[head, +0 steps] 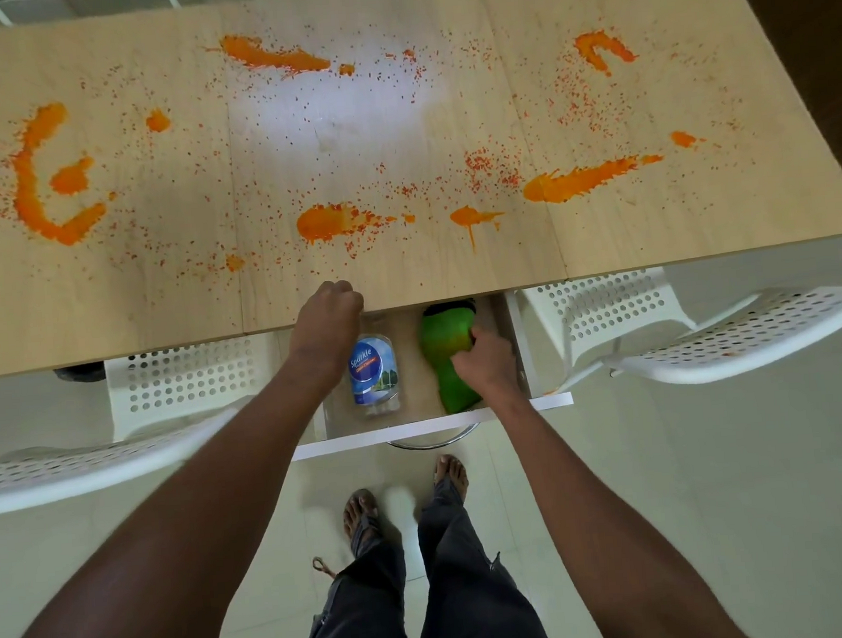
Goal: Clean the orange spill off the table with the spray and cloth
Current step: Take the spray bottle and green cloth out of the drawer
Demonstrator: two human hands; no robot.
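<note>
Two white perforated chairs [739, 341] flank my open drawer [432, 430] under the near edge of the pale wooden bench [108, 291], splashed with orange spill [325, 223]. Inside lie a clear spray bottle [373, 372] and green cloth [444, 357]. My left hand [329, 315] curls fisted above the bottle's top; my right hand [484, 359] grips the cloth.

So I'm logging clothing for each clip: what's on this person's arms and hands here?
Nothing shows on either: the left hand and right hand are bare, with no gloves, rings or watch visible. Both forearms are uncovered up to the frame edge, so no sleeves show. Lower down are dark grey trousers and open sandals.
</note>
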